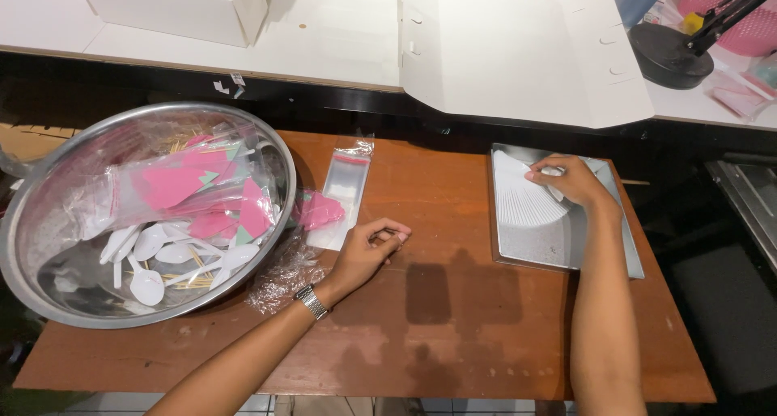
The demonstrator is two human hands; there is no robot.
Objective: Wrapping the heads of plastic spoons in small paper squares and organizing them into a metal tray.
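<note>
Steel bowl (48,222) of spoons (150,250) beside left hand (368,250)

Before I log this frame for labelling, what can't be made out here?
Head view only:
- Right hand covers part of the white fan-like stack; its grip is unclear.
- Left hand fingers curl under; any contents hidden.
- Metal bowl: plastic bags hide items beneath.
- Black lamp base: arm cut off by the frame edge.

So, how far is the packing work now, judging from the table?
Done: I cannot see any finished pack. In hand: the right hand rests on white fanned pieces in the metal tray; the left hand lies beside an empty clear sleeve. Left: the steel bowl holds many white spoons, toothpicks and pink napkin packets.
</note>
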